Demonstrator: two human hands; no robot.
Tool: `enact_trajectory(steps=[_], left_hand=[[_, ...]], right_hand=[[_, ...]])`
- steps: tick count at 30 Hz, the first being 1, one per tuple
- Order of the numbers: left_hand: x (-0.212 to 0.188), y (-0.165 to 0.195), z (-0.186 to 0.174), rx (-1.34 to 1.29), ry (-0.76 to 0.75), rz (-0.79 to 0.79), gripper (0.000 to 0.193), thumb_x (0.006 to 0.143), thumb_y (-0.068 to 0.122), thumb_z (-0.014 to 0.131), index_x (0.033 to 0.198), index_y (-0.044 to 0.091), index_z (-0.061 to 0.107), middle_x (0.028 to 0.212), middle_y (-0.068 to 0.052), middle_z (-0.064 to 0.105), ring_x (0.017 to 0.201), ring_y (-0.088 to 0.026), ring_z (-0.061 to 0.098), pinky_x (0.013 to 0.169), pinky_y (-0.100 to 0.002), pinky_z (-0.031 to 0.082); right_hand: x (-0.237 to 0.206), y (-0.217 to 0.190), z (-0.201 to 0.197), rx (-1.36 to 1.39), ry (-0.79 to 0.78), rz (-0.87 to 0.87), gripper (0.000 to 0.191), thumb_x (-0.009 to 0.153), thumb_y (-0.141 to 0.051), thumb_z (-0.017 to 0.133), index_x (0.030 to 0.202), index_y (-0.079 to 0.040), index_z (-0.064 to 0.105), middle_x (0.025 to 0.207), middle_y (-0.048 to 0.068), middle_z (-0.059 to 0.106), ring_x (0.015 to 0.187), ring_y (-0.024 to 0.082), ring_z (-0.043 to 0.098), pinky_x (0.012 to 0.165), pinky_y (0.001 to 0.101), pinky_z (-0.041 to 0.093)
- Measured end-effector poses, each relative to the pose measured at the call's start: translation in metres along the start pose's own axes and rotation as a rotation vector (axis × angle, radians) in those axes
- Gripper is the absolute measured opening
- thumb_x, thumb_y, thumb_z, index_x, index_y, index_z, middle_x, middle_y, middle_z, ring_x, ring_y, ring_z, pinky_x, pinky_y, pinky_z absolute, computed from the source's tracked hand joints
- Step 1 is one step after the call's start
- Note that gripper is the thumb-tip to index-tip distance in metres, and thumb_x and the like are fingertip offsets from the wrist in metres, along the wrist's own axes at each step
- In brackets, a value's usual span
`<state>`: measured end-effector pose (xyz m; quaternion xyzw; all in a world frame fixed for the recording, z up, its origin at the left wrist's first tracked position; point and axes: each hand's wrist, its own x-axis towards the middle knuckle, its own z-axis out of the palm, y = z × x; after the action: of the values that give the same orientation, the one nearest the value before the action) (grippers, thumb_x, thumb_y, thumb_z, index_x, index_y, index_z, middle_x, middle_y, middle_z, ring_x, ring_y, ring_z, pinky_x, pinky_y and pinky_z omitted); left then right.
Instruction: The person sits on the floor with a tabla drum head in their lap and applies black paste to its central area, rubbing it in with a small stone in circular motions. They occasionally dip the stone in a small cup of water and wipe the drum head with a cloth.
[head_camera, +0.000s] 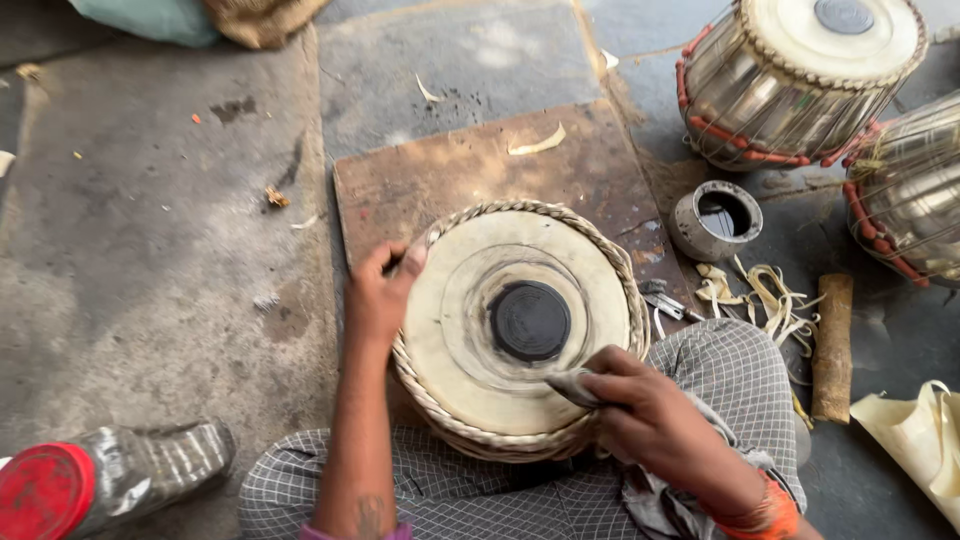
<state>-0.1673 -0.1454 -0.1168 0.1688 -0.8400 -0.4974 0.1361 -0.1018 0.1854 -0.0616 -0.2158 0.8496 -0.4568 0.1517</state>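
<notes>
- Pale hide covered the drum head (470, 330), already laced round with a braided rim and carrying a finished black disc (530, 321) at its centre; by the look of it the building was done and only surface work was left, though how much I could not tell.
- That drum sat on the person's lap, against the checked cloth (730, 365) over the knees, with its far edge above a brown board (470, 165) on the stone floor (150, 250).
- Left hand (378, 295) gripped the rim on the left side, fingers curled over the braid, steadying the drum.
- Right hand (650, 420) was closed on a small grey stone (572, 386), pressed onto the skin just below and right of the disc.
- Both hands were apart, one on each side of the drum head, both touching the drum.
- Further off stood two finished metal drums (790, 80), a short metal ring (716, 218), loose hide strips (760, 295), a wooden block (831, 345) and a plastic bottle with a red cap (110, 480).
</notes>
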Motion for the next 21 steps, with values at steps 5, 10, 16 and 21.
enact_trajectory(steps=[5, 10, 16, 21], left_hand=[[-0.064, 0.01, 0.007, 0.244, 0.184, -0.032, 0.044, 0.099, 0.042, 0.066, 0.122, 0.005, 0.063, 0.12, -0.018, 0.071, 0.109, -0.033, 0.069, 0.088, -0.045, 0.055], [-0.116, 0.081, 0.01, 0.44, 0.389, 0.469, 0.069, 0.095, 0.048, 0.065, 0.144, 0.003, 0.048, 0.134, -0.025, 0.065, 0.124, -0.035, 0.062, 0.102, -0.051, 0.048], [-0.161, 0.145, 0.018, -0.808, -0.81, 0.263, 0.043, 0.099, 0.045, 0.069, 0.106, 0.004, 0.062, 0.119, -0.013, 0.064, 0.109, -0.019, 0.06, 0.094, -0.034, 0.051], [-0.165, 0.153, 0.005, -1.114, -0.777, 0.045, 0.031, 0.101, 0.032, 0.073, 0.096, 0.008, 0.054, 0.106, -0.009, 0.066, 0.081, -0.009, 0.052, 0.071, -0.026, 0.047]], right_hand=[[-0.023, -0.001, -0.058, 0.911, 0.002, 0.076, 0.03, 0.099, -0.013, 0.061, 0.109, 0.012, 0.075, 0.128, 0.016, 0.059, 0.112, 0.028, 0.058, 0.096, 0.0436, 0.046], [-0.015, -0.045, -0.08, 0.522, -0.158, -0.224, 0.022, 0.099, -0.02, 0.063, 0.092, 0.001, 0.066, 0.147, 0.019, 0.057, 0.137, 0.028, 0.048, 0.115, 0.0443, 0.031], [-0.033, -0.061, -0.104, 0.587, -0.268, -0.241, 0.032, 0.101, -0.023, 0.066, 0.086, 0.005, 0.068, 0.142, 0.02, 0.056, 0.129, 0.029, 0.053, 0.104, 0.0436, 0.042], [-0.053, -0.03, -0.101, 0.688, -0.253, 0.067, 0.03, 0.099, -0.021, 0.074, 0.108, 0.007, 0.069, 0.103, 0.019, 0.06, 0.093, 0.027, 0.057, 0.088, 0.043, 0.051]])
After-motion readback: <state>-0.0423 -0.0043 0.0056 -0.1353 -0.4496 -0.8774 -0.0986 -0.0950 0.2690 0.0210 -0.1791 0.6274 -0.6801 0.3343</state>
